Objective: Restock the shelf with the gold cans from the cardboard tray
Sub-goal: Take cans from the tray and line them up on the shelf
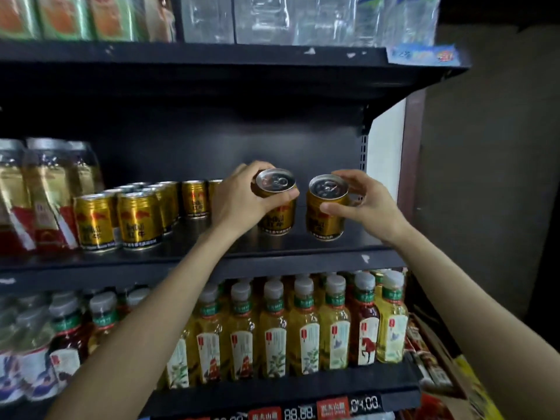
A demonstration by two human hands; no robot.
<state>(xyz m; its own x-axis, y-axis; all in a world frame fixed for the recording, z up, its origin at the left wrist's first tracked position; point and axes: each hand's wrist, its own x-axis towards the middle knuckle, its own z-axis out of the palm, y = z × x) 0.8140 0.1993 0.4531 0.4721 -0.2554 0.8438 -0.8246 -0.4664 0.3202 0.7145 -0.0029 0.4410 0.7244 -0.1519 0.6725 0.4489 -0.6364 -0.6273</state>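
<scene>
From the head camera, both hands are up at the middle shelf (303, 262), each with a gold can. The left hand (242, 198) grips the left gold can (277, 207) from its nine o'clock side, thumb hooked over the near rim and fingers curled round the far side; the can tilts, its silver top turned toward the camera, and its base is at or just above the shelf board — I cannot tell which. The right hand (363, 204) holds the right gold can (327, 207) from its three o'clock side, thumb across the front of the body, fingers arched round the back near the rim. That can also leans a little. The two cans are near each other but apart.

Toward nine o'clock on the same shelf stands a cluster of gold cans (136, 213) already in rows, upright. Further to nine o'clock are shrink-wrapped packs of gold cans (45, 192). On the shelf below, at six o'clock, a row of tea bottles (303, 328) with grey caps faces out, price tags (333, 409) along its edge. Wrapped water bottles (303, 19) sit on the top shelf at twelve o'clock.
</scene>
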